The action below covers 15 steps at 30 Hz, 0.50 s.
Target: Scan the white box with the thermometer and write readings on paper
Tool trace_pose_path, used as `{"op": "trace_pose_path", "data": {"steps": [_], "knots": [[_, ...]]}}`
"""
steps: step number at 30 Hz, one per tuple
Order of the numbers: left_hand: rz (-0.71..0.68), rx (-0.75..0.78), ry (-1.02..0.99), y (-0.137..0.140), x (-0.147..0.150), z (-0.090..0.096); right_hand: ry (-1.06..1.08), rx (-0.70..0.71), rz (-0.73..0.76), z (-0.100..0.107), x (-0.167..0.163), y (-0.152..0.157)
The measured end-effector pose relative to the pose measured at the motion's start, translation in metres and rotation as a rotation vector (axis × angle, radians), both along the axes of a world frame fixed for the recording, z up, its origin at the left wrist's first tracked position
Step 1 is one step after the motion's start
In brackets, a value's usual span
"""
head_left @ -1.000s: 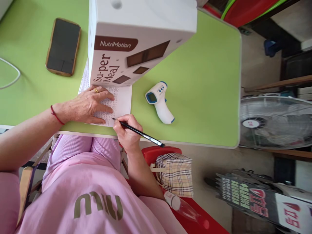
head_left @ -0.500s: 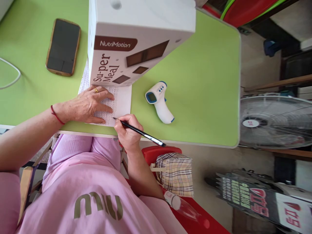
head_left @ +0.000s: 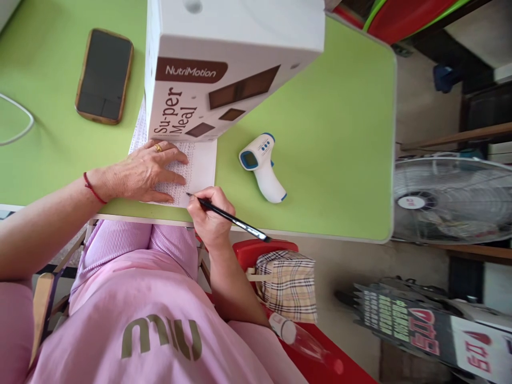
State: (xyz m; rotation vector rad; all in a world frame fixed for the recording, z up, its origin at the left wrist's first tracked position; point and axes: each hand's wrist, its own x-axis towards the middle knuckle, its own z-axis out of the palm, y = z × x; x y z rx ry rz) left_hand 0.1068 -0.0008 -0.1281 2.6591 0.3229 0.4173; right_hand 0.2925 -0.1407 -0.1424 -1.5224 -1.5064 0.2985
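My left hand [head_left: 150, 170] lies spread over a sheet of paper [head_left: 204, 165] covered in dense small writing. The fingers are apart and hold nothing. In my right hand [head_left: 210, 216] is a black pen [head_left: 234, 218], pinched near its point, with the tip at the writing on the paper. Part of the sheet goes out of sight behind a tall white box [head_left: 256, 45] printed "NutriMotion Su-per Meal". A white and blue infrared thermometer [head_left: 262, 168] rests on the table to the right of the paper.
On the green table [head_left: 340, 133] a phone [head_left: 104, 77] lies at the left, with a white cable [head_left: 30, 120] near it. Beyond the table's right edge stands a fan [head_left: 452, 200]. A red chair [head_left: 260, 250] holds a checked bag [head_left: 286, 285] and a plastic bottle [head_left: 306, 344].
Both hands stay nearly in place. The pen's back end has dipped a little to the left, and the whole view has shifted very slightly.
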Motion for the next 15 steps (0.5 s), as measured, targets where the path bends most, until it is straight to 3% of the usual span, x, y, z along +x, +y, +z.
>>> {"op": "trace_pose_path", "data": {"steps": [15], "knots": [[0.002, 0.017, 0.029, 0.0003, -0.0003, -0.0011, 0.035, 0.037, -0.108, -0.0031, 0.0002, -0.0014]]}}
